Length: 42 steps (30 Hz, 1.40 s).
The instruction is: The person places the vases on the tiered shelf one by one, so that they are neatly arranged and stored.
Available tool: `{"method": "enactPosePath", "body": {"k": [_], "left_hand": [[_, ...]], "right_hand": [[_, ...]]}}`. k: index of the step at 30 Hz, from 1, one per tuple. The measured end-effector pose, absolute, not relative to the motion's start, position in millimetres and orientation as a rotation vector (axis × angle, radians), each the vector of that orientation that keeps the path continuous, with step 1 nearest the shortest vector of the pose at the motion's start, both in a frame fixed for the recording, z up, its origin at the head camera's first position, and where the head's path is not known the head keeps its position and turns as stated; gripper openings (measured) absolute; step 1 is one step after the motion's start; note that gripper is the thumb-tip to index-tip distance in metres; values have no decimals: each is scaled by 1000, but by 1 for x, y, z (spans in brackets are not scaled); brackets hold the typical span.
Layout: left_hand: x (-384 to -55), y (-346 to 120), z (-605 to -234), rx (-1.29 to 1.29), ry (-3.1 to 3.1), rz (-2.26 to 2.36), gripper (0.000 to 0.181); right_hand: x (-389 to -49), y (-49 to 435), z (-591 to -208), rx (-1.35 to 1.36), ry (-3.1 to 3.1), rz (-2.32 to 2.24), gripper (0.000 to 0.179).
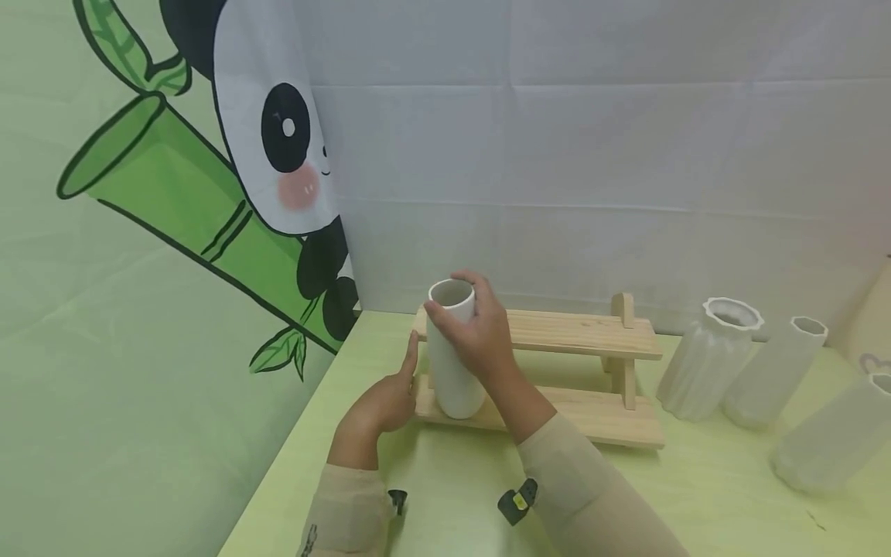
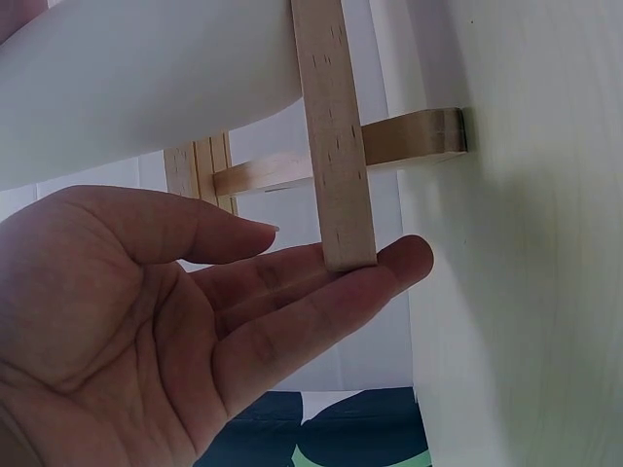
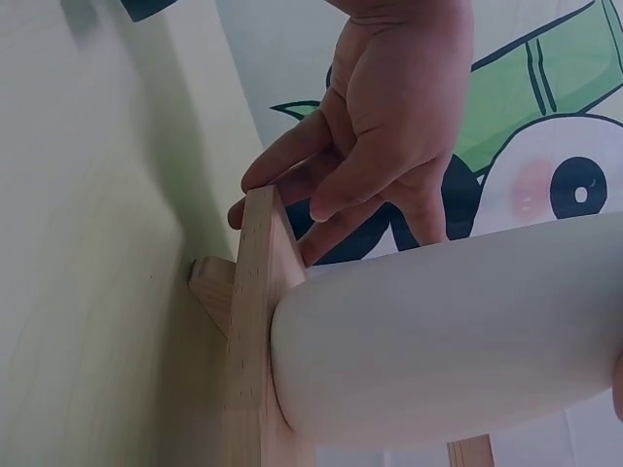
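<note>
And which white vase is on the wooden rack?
The vase gripped by the right hand, on the lower shelf; the other three stand on the table.

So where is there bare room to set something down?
Free: the table between the right sleeve and the three vases; the wooden upper shelf right of the right hand. Crowded: the lower shelf at its left end, with the held vase and left hand there.

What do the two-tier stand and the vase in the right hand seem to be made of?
The stand looks like pale, unpainted wood with a matte finish: grain and short dark flecks show. The vase is probably ceramic, smooth and softly matte white, by its even shading; plastic remains possible.
</note>
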State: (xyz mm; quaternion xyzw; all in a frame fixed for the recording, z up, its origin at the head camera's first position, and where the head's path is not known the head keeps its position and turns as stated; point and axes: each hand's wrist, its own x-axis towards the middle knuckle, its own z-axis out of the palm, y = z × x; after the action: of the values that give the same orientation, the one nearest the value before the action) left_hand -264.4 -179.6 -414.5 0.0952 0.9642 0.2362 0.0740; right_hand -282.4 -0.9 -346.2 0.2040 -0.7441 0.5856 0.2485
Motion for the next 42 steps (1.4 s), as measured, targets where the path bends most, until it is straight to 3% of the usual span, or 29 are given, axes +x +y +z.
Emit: {"method": "enactPosePath", "body": {"k": [12, 22, 29, 38, 42], "left_hand": [[-267, -178, -417, 305, 2923, 699, 99], [-267, -181, -420, 294, 2941, 731, 94], [-267, -179, -420, 259, 2942, 771, 91], [-263, -179, -423, 264, 2935, 787, 93], [-261, -184, -420, 245, 2906, 856, 102]], "right_hand": [[-286, 5, -350, 607, -2032, 1647, 60], [-278, 21, -370, 660, -2182, 1548, 75], [-257, 57, -389, 669, -2259, 1541, 89], [-236, 138, -393, 667, -2181, 1480, 79], [-234, 171, -386, 625, -2108, 1408, 79]]}}
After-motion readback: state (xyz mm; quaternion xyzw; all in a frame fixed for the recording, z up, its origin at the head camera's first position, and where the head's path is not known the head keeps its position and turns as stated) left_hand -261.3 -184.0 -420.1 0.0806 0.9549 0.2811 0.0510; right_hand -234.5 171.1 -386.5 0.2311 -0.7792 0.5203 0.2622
